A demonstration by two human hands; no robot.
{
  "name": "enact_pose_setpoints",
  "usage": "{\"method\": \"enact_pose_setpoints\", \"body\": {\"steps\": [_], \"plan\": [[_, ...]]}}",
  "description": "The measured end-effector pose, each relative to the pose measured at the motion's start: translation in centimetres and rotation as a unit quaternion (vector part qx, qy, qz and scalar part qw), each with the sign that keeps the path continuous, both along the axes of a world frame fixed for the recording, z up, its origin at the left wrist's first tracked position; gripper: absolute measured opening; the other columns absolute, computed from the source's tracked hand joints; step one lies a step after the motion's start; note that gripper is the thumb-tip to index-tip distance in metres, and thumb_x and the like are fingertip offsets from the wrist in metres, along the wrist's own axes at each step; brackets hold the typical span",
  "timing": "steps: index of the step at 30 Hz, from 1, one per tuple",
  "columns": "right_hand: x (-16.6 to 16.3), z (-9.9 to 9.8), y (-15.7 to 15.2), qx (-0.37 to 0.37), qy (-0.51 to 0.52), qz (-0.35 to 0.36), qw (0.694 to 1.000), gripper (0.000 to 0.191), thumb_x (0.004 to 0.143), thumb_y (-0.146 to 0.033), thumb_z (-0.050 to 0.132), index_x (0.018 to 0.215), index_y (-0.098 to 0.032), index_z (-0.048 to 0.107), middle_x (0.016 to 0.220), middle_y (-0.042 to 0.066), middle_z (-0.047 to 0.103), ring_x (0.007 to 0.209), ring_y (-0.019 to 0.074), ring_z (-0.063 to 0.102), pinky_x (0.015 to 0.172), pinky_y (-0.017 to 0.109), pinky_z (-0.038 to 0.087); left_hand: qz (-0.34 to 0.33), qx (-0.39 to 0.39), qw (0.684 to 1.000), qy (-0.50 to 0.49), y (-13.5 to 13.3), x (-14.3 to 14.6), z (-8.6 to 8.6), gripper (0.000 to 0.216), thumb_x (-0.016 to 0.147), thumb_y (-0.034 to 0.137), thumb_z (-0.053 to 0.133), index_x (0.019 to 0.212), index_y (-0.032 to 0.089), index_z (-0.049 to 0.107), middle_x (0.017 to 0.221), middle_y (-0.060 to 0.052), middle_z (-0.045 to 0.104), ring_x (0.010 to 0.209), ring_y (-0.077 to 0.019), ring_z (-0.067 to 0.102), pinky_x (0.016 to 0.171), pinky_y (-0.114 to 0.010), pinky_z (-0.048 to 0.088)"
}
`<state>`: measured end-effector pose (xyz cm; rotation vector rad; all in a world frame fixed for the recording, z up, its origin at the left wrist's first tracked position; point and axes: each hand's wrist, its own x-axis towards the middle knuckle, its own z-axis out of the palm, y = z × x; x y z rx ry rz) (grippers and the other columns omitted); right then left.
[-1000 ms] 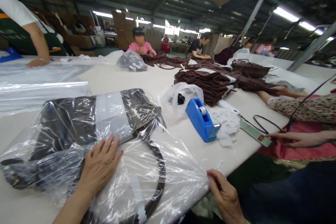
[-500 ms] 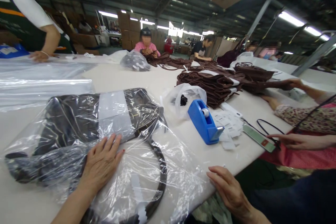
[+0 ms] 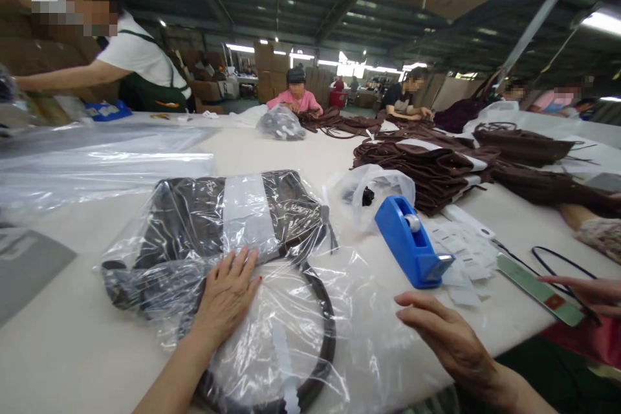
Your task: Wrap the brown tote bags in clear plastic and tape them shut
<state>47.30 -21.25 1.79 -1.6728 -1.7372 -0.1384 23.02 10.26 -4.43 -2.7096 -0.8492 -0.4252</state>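
Note:
A dark brown handbag (image 3: 187, 213) lies on the white table inside a clear plastic bag (image 3: 361, 310). White paper wraps its middle, and its looped strap (image 3: 328, 330) curves toward me. My left hand (image 3: 228, 294) rests flat on the plastic over the handbag's lower edge, fingers stretched out. By the plastic's right side, near the front table edge, my right hand (image 3: 444, 336) hovers with its fingers apart and nothing visible in them. A blue tape dispenser (image 3: 407, 242) stands just beyond it.
White labels (image 3: 466, 252) lie right of the dispenser, near a green phone-like object (image 3: 538, 288) and a co-worker's hand (image 3: 589, 294). Behind are a white plastic bag (image 3: 356, 184) and stacked brown bags (image 3: 422, 165). Clear plastic sheets (image 3: 107, 168) cover the left; another worker (image 3: 140, 71) stands there.
My view has swung left, so the table's things sit farther right. My left hand stays on the plastic; my right hand is now clear of the plastic's edge. The left worker now reaches outward.

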Motion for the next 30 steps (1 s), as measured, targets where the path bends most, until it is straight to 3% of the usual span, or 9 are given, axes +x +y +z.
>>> {"method": "enact_pose_setpoints", "body": {"steps": [3,6,9,13,16,19,25,30], "plan": [[-1.1,2.7,5.4,-0.016,0.060,0.085,0.994,0.030,0.086,-0.005,0.039,0.105,-0.022,0.055,0.110,0.008,0.058,0.083,0.0115,0.060,0.066,0.018,0.052,0.003,-0.009,1.000,-0.001,-0.1,-0.1,0.1,0.049,0.089,0.037,0.034,0.134,0.020,0.034,0.139,-0.007,0.040,0.128,-0.0284,0.032,0.100,-0.044,0.030],[-3.3,3.6,12.1,-0.072,0.098,0.162,0.979,0.027,0.086,-0.005,0.034,0.097,-0.019,0.054,0.098,0.005,0.057,0.069,0.0085,0.054,0.057,0.017,0.047,0.007,-0.025,1.000,-0.004,-0.3,-0.2,0.4,0.048,0.089,0.036,0.034,0.135,0.022,0.034,0.140,-0.006,0.039,0.129,-0.0279,0.032,0.100,-0.044,0.030],[-5.9,2.7,18.2,-0.113,0.052,0.173,0.977,0.021,0.085,-0.006,0.038,0.087,-0.017,0.056,0.078,0.000,0.052,0.064,0.0091,0.049,0.058,0.019,0.042,0.015,-0.054,0.998,-0.020,-0.5,-0.1,0.6,0.048,0.088,0.037,0.034,0.134,0.024,0.034,0.140,-0.005,0.039,0.129,-0.0269,0.032,0.102,-0.044,0.030],[-9.2,-0.4,23.1,-0.167,-0.008,0.175,0.970,0.018,0.082,-0.005,0.045,0.081,-0.017,0.058,0.076,0.000,0.052,0.064,0.0103,0.048,0.058,0.019,0.040,0.012,-0.080,0.996,-0.037,-0.4,-0.4,0.4,0.049,0.086,0.030,0.039,0.134,0.025,0.033,0.142,-0.007,0.036,0.130,-0.0274,0.031,0.104,-0.044,0.029],[-10.8,-2.7,24.1,-0.184,-0.019,0.209,0.960,0.017,0.082,-0.007,0.045,0.086,-0.017,0.058,0.081,0.002,0.055,0.069,0.0126,0.050,0.063,0.021,0.042,0.004,-0.082,0.996,-0.037,-0.2,-0.7,0.1,0.060,0.079,0.020,0.046,0.137,0.024,0.028,0.143,-0.012,0.033,0.131,-0.0287,0.029,0.104,-0.044,0.028],[-11.6,-3.8,23.9,-0.169,-0.006,0.221,0.960,0.020,0.083,-0.007,0.042,0.093,-0.016,0.057,0.084,0.005,0.056,0.071,0.0137,0.051,0.063,0.022,0.044,0.001,-0.084,0.996,-0.039,-0.1,-0.9,-0.2,0.063,0.079,0.017,0.046,0.138,0.023,0.025,0.140,-0.012,0.037,0.130,-0.0284,0.031,0.104,-0.044,0.028],[-13.1,-3.3,23.1,-0.069,-0.027,0.247,0.966,0.026,0.091,-0.011,0.030,0.086,-0.014,0.056,0.085,0.006,0.056,0.076,0.0146,0.051,0.068,0.023,0.045,0.004,-0.072,0.996,-0.054,0.5,-0.6,-1.1,0.047,0.087,0.034,0.040,0.133,0.026,0.034,0.134,-0.007,0.046,0.128,-0.0256,0.035,0.103,-0.042,0.031],[-13.4,-3.3,22.9,-0.059,0.030,0.236,0.969,0.027,0.091,-0.012,0.028,0.091,-0.015,0.055,0.087,0.007,0.055,0.078,0.0148,0.052,0.070,0.025,0.047,-0.012,-0.138,0.989,-0.054,0.9,-1.0,-0.4,0.049,0.087,0.029,0.041,0.135,0.030,0.030,0.139,-0.004,0.041,0.131,-0.0215,0.031,0.105,-0.039,0.030]]}}
